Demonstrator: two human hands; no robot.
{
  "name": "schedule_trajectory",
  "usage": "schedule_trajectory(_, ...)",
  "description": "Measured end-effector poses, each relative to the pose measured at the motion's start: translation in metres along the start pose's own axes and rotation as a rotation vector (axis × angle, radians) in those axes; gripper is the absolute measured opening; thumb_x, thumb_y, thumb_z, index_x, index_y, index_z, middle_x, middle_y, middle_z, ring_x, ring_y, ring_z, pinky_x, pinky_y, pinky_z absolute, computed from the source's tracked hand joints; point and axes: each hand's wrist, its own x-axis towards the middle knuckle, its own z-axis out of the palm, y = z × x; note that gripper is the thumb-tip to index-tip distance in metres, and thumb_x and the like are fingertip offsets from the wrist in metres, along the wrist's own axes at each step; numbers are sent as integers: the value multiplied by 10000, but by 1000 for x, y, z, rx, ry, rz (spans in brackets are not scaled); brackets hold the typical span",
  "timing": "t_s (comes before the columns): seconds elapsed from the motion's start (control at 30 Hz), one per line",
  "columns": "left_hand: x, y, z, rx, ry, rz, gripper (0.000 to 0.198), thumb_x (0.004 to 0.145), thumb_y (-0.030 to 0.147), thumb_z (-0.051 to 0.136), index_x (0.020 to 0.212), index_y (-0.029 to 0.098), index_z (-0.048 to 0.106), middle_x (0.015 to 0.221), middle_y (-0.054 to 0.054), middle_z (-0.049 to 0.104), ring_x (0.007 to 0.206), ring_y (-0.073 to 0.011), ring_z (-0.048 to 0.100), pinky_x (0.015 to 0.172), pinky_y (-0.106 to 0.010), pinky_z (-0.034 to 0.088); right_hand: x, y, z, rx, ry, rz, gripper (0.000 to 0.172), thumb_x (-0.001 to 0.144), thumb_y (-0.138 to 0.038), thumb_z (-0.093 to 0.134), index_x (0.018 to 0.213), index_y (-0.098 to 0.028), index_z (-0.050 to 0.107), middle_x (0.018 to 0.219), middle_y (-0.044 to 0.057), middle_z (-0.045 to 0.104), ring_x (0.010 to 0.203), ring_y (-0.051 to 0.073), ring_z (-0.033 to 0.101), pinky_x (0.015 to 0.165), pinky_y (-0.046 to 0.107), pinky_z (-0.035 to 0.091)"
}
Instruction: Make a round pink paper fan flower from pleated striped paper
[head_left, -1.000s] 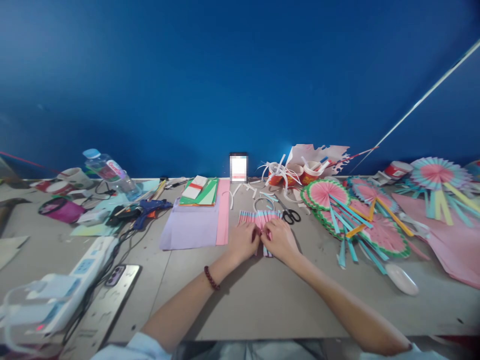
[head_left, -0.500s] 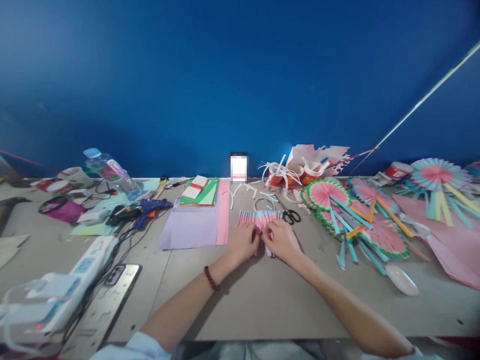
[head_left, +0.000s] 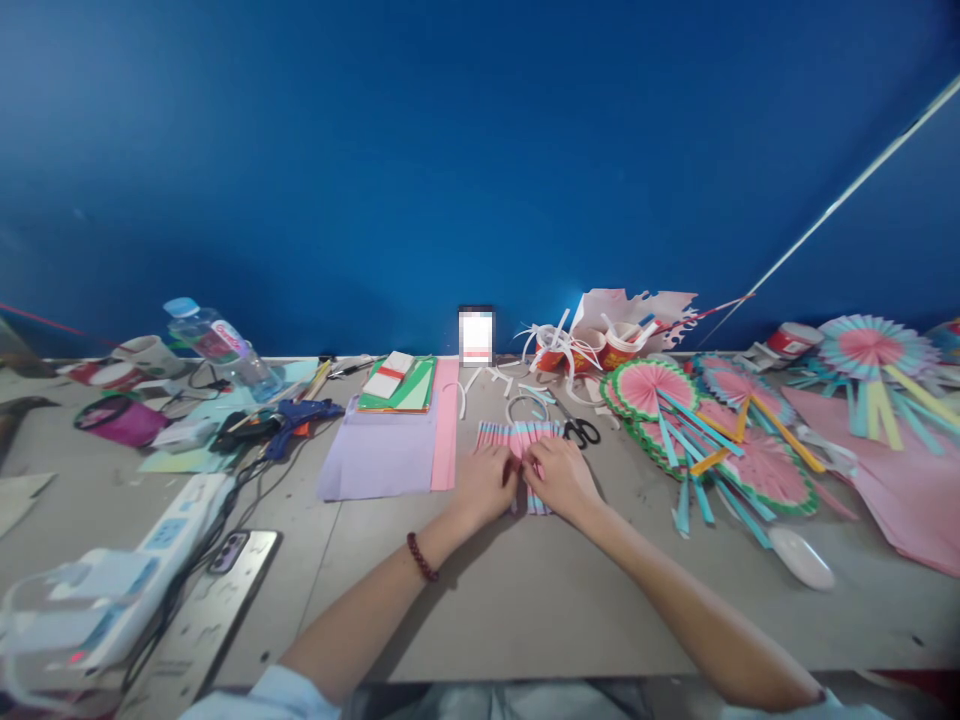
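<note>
A pleated pink and light-blue paper (head_left: 519, 437) lies on the grey table (head_left: 525, 600) in front of me. My left hand (head_left: 486, 485) and my right hand (head_left: 559, 478) sit side by side on its near part, fingers curled and pinching the folds together at the middle. The far edge of the pleats fans out beyond my fingers. A dark bead bracelet (head_left: 421, 556) is on my left wrist. Black scissors (head_left: 581, 431) lie just right of the pleated paper.
Lilac and pink sheets (head_left: 382, 450) and a green paper stack (head_left: 401, 385) lie left of my hands. Finished pink paper fans with blue and yellow strips (head_left: 712, 440) fill the right. A glue gun (head_left: 300, 415), a water bottle (head_left: 221, 345), a power strip (head_left: 176, 525) and a phone (head_left: 232, 555) sit left.
Both hands stay on the pleated paper; the fingers shifted slightly while pinching the folds. Nothing else moved.
</note>
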Motion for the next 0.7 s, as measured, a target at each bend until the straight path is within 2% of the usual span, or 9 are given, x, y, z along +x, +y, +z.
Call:
schedule_trajectory(0.27, 0, -1, 3, 45, 10, 13, 150, 879, 218, 444, 803, 177, 567, 831, -60, 641, 817, -205, 568, 726, -324, 382, 0, -2, -2, -70, -4, -7, 124, 839, -177, 479, 788, -176, 592, 835, 54, 634, 830, 191, 529, 754, 297, 280)
schedule_trajectory(0.47, 0, -3, 2, 61, 14, 2, 141, 864, 204, 452, 810, 175, 579, 826, -64, 647, 823, -207, 574, 741, -332, 391, 1, 12, -5, -62, -4, 49, 113, 785, -131, 488, 760, -170, 591, 801, 60, 627, 806, 190, 533, 732, 283, 298)
schedule_trajectory(0.7, 0, -2, 0, 38, 28, -40, 100, 820, 179, 476, 772, 190, 564, 780, -47, 638, 778, -193, 579, 702, -310, 392, 6, 18, -16, 129, 3, 98, 105, 758, -153, 511, 664, -184, 545, 727, 21, 611, 741, 161, 537, 704, 256, 330)
